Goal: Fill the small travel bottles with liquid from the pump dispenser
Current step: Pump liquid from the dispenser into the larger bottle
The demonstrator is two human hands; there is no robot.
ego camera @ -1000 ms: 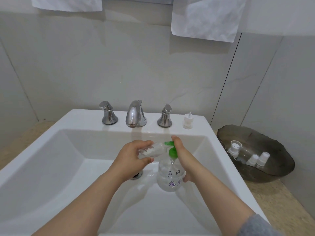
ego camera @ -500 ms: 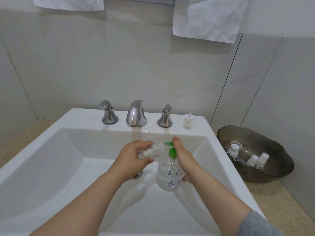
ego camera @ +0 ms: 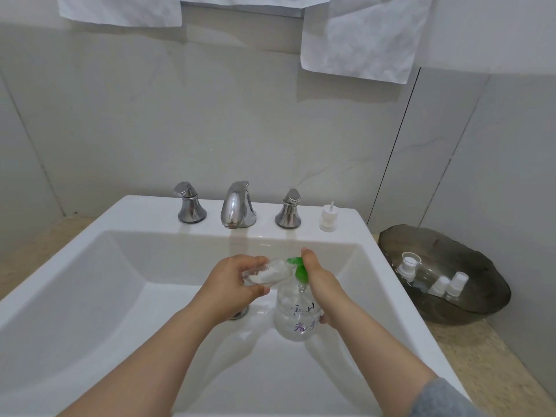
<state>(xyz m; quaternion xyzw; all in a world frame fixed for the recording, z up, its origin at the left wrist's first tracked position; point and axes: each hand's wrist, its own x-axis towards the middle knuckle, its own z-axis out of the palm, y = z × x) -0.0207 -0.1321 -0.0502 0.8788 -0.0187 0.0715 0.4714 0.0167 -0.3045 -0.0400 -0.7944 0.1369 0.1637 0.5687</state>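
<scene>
While the left hand point(ego camera: 233, 281) grips the tilted travel bottle point(ego camera: 267, 273), the right hand point(ego camera: 323, 284) clasps the pump dispenser point(ego camera: 296, 317); its thumb tops the pump.

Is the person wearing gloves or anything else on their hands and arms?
No gloves. The left hand and the right hand are both bare, and I can see no rings, watch or bracelet. The right arm has a grey sleeve that starts up near the elbow. The left arm is bare as far as the picture shows.
</scene>
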